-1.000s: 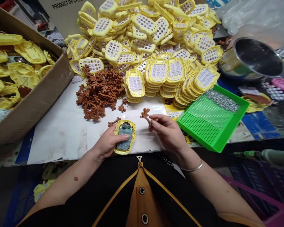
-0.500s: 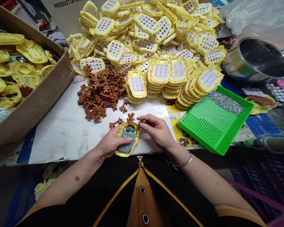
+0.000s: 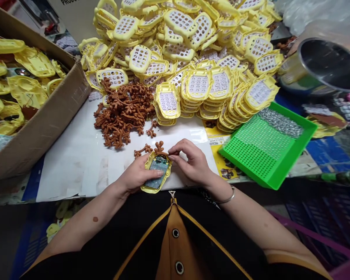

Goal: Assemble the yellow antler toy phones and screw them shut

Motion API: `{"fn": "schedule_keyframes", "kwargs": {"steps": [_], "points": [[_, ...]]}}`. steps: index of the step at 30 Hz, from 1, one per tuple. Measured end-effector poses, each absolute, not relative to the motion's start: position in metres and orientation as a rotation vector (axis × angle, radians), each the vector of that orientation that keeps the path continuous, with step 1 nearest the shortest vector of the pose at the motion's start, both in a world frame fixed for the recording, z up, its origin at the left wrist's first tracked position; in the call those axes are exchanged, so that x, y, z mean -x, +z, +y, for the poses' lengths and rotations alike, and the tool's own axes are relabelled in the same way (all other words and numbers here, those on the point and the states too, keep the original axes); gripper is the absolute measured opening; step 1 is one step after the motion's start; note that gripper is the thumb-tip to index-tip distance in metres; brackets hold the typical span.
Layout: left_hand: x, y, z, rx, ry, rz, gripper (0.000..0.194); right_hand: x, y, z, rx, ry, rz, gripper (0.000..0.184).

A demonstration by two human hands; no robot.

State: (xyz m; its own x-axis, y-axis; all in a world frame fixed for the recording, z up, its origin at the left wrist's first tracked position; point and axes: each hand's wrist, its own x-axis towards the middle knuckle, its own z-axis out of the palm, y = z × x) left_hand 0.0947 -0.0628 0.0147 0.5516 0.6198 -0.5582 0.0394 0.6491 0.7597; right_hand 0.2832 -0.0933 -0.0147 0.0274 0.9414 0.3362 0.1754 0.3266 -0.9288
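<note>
My left hand [image 3: 135,173] is closed around a yellow plastic toy-phone shell [image 3: 148,189], its thumb lying across the green circuit board [image 3: 156,167] inside. At the top of the shell sits a brown antler piece [image 3: 159,147], one branched end sticking up. My right hand [image 3: 192,162] pinches the other end of this piece at the shell's upper right corner; fingertips cover most of that end. Just beyond the shell lies a loose antler piece [image 3: 142,151], with another [image 3: 152,129] farther off, near the heap of brown antler pieces [image 3: 124,112].
Stacked yellow shells with white keypads [image 3: 167,103] stand behind the hands, below a large pile of shells [image 3: 181,27]. A green perforated tray [image 3: 251,155] holding small metal screws is at right, near a metal pot [image 3: 297,70]. At left stands a cardboard box [image 3: 61,89] of yellow parts.
The right fingers have drawn in slightly toward the shell, and the antler end between them has come down closer to its edge. The left hand keeps its hold; the view has shifted a little.
</note>
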Motion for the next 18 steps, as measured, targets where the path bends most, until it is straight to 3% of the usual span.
{"fn": "schedule_keyframes", "kwargs": {"steps": [2, 6, 10, 15, 18], "points": [[-0.095, 0.015, -0.062, -0.788, 0.377, 0.934, 0.046, -0.282, -0.017, -0.094, 1.084, 0.749, -1.487, 0.005], [-0.095, 0.015, -0.062, -0.724, 0.319, 0.884, 0.047, -0.282, -0.018, -0.094, 1.069, 1.079, -1.309, 0.008], [-0.095, 0.016, -0.062, -0.751, 0.296, 0.917, 0.047, -0.29, -0.012, -0.092, 1.135, 0.964, -1.479, 0.007], [-0.098, 0.019, -0.064, -0.864, 0.269, 0.927, 0.048, -0.297, -0.003, -0.083, 1.108, 1.245, -1.297, 0.038], [-0.1, 0.019, -0.065, -0.925, 0.254, 0.919, 0.044, -0.291, 0.003, -0.079, 1.102, 1.288, -1.316, 0.034]]}}
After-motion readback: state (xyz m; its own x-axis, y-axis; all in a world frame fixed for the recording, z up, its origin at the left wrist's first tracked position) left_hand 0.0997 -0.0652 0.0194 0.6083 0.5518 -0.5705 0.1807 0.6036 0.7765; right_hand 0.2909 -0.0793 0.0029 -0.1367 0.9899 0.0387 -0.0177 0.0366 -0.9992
